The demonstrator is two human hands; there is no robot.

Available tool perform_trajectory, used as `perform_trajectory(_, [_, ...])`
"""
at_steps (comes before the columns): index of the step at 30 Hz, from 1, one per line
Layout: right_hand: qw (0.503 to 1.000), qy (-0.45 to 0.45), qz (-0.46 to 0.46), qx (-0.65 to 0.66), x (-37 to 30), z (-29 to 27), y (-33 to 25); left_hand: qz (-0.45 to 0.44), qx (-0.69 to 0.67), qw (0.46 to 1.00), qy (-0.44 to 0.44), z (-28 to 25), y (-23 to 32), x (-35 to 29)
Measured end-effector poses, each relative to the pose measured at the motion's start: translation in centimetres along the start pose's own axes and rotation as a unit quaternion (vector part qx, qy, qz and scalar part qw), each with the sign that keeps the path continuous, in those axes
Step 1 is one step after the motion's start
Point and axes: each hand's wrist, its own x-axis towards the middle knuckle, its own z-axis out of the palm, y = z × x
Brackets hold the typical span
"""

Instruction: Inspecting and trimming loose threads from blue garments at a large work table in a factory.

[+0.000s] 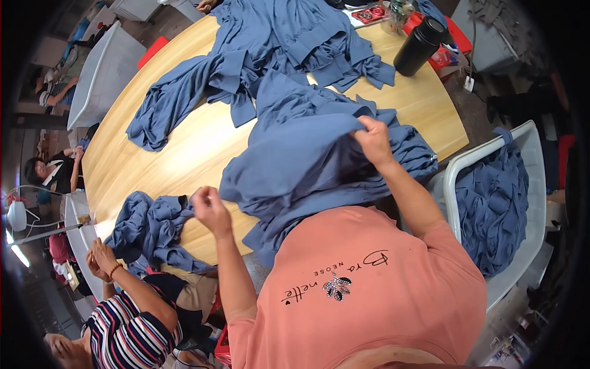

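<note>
One long oval table of pale wood (184,154) carries everything. Heaped blue knit garments (289,37) cover its far end; a bunched blue garment (307,166) lies at the near edge, its top fold pinched by the right hand (373,140). Smaller crumpled blue cloth (147,224) sits at the near left edge, the left hand (209,208) beside it, fingertips pressed together. Black cylindrical flask (421,46), far right edge.

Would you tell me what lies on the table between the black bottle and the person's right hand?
In the head view, bare wood of the table and a fold of blue garment lie between the black bottle and the right hand.
</note>
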Motion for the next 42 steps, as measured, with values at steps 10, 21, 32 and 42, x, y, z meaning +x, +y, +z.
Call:
perform_trajectory(10, [0.942,0.147,-0.048,-0.297,-0.8,0.9,3.5,0.148,0.083,0.977,-0.133,3.8,1.1,-6.6])
perform_trajectory(21, [0.77,-0.177,-0.543,-0.283,-4.3,10.2,-0.7,0.178,-0.04,0.957,-0.227,8.6,1.8,-1.7])
perform_trajectory(32, [0.845,-0.284,-0.419,-0.173,-5.1,7.9,-5.0,0.175,-0.104,0.926,-0.318,3.4,7.4,-1.7])
perform_trajectory(42, [0.891,-0.209,-0.401,-0.039,-4.0,8.2,-5.3,-0.231,-0.331,0.822,-0.401,3.9,8.9,-1.9])
